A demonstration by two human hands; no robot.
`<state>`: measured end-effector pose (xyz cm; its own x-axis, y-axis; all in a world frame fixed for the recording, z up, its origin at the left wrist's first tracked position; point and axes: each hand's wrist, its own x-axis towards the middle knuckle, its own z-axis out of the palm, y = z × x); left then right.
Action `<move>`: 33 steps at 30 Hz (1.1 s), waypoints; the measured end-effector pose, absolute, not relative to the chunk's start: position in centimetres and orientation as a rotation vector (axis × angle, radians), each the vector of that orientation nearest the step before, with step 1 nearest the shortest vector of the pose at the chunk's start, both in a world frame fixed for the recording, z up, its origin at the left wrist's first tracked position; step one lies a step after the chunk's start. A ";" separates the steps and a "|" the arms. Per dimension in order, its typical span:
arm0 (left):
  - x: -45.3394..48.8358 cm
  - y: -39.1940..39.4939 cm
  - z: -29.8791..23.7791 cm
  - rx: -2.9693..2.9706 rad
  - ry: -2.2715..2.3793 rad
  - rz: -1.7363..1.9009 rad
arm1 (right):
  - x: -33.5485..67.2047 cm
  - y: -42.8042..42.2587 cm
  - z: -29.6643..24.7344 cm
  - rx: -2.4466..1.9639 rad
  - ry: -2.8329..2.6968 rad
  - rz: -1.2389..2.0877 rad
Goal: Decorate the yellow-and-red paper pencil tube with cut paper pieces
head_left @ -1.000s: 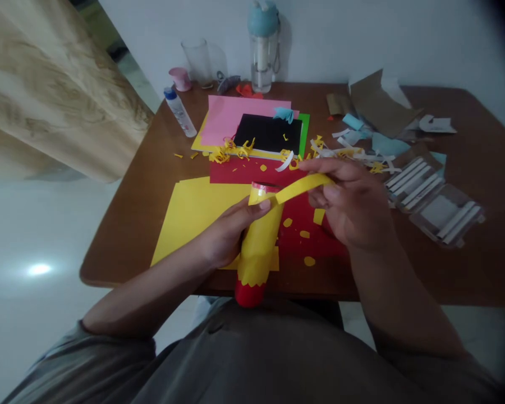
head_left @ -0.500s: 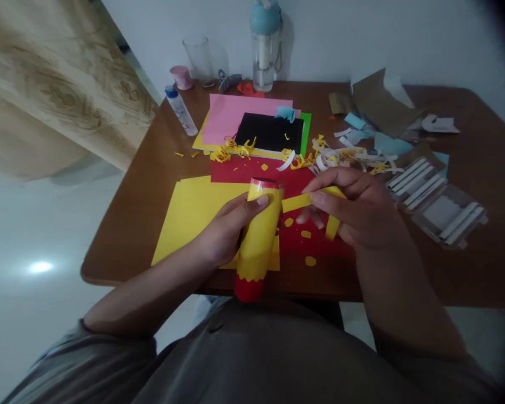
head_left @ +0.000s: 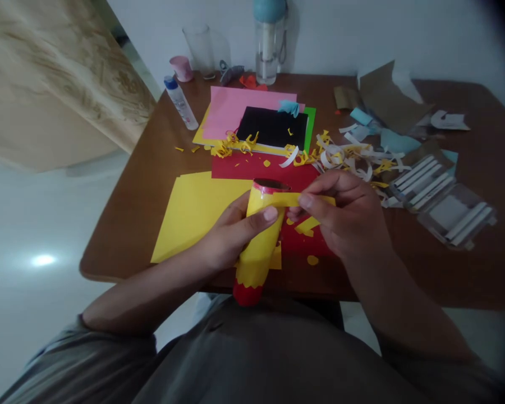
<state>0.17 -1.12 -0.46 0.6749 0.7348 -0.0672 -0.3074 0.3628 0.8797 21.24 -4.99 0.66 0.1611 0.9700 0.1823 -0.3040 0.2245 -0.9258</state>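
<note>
A paper-covered tube [head_left: 256, 252], yellow with a red lower end and a pinkish-red band at its open top, leans over the table's front edge. My left hand [head_left: 238, 230] is wrapped round it, the thumb lying across its upper front. In my right hand [head_left: 340, 210] a yellow paper strip [head_left: 287, 199] is pinched between thumb and fingers. The strip's left end lies across the front of the tube just under the rim; I cannot tell whether it is stuck there. Its other end is partly hidden by my right fingers.
Yellow sheets [head_left: 193, 219] and a red sheet [head_left: 244, 167] lie on the brown table [head_left: 122, 241]. Curled paper scraps [head_left: 345, 151] are heaped behind my right hand. An open plastic case [head_left: 454, 207] lies right; a glue bottle [head_left: 180, 104] and water bottle [head_left: 267, 50] stand behind.
My right hand has moved left, bringing the yellow strip from beside the tube onto its upper front. The tube's top has tipped, showing more of its opening.
</note>
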 end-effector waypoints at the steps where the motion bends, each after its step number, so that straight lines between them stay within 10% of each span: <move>1: 0.2 -1.2 -0.3 0.984 0.507 0.712 | 21.3 -5.0 0.6 -0.880 -0.983 1.076; 33: 0.0 -1.8 -0.1 0.911 0.634 0.702 | 20.3 -5.6 0.5 -0.928 -0.969 0.985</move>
